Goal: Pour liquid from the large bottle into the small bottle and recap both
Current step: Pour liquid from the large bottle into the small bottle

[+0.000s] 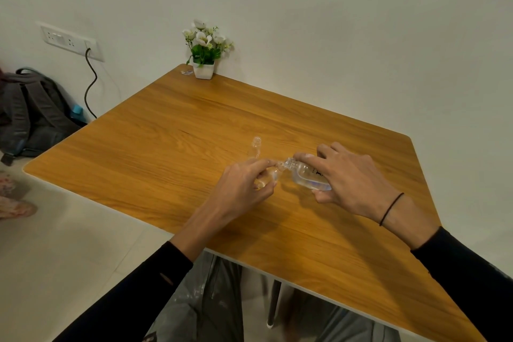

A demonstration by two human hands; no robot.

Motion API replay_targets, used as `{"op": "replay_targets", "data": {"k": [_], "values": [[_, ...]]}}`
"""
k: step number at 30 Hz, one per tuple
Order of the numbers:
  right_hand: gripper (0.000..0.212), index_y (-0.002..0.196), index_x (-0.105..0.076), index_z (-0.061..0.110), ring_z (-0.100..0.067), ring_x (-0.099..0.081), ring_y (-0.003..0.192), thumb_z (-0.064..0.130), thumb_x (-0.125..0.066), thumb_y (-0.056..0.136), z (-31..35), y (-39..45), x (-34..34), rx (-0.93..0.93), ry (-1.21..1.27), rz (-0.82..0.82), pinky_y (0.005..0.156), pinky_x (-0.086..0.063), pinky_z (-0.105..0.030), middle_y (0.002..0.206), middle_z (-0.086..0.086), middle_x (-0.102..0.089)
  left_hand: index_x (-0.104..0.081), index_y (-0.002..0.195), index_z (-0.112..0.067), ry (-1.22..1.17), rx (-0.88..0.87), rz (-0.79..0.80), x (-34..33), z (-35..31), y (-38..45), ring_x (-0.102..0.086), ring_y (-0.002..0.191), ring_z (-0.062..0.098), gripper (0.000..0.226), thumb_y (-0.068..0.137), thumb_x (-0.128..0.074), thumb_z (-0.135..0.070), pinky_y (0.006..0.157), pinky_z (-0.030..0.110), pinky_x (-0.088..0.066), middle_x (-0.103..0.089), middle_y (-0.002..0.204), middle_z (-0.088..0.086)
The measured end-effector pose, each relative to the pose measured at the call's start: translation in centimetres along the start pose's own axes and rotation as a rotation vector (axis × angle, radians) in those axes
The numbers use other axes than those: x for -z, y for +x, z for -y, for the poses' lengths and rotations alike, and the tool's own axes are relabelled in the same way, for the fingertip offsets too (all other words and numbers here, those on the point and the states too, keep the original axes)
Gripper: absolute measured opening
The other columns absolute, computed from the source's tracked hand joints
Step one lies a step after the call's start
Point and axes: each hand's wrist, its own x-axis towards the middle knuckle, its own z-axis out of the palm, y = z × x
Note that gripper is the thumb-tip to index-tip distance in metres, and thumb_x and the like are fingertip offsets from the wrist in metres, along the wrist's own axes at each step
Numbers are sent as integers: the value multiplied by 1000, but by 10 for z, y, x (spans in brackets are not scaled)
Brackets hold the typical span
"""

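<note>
at centre frame, above the table (172,125), a clear large bottle (308,175) is grasped by the right hand (349,175) and tilted, its uncapped mouth touching the mouth of the small bottle (270,176). the small bottle is gripped by the left hand (244,189), fingers curled round it. a third clear, uncapped bottle (256,147) is seen upright just above the left hand. a flower pot (204,69) is placed at the table's far corner, upper centre. a backpack (33,111) is noted at the left edge. caps cannot be made out.
</note>
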Motion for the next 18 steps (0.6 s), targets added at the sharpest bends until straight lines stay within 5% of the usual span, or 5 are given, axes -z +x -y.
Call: {"op": "replay_targets", "data": {"k": [18], "values": [[84,155,-31,44,-9,-36,89,60,-73,84,0,-2,5,5,-18,5,51,-17,-20,109,9,-50,-71,135,-23,1,27,13,2,-4,2,-71,89,12,42,94,-77,-27,73,40,-66,-76,103,-4]]}}
